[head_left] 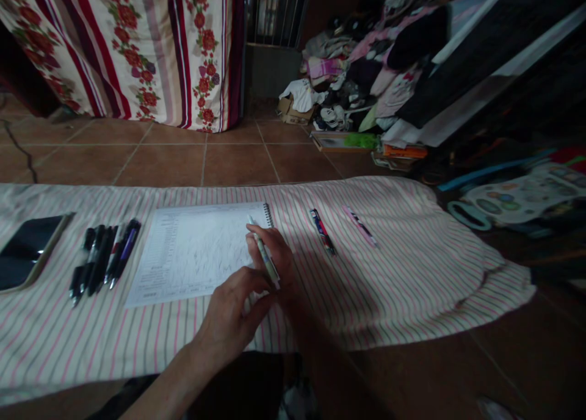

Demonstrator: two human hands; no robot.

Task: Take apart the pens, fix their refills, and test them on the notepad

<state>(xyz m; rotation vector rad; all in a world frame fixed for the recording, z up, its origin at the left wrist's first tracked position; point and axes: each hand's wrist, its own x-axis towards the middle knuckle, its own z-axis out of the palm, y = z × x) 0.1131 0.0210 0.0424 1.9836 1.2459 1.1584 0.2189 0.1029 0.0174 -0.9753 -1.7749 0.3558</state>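
A slim pale pen with a patterned barrel slants over the right edge of a spiral-bound pad of paper. My right hand is closed around it, fingers curled and the pen's upper end pointing away from me. From the left, my left hand reaches in with bent fingers, its thumb and fingertips meeting at the pen's near end; part of that contact is hidden. Fine print and many short pen strokes mark the sheet. Right of my hands lie a dark pen with red and blue and a pink pen.
Several dark pens lie in a row left of the pad, beside a phone or tablet. Striped cloth covers the low table. Beyond are a tiled floor, a floral curtain and a heap of clothes.
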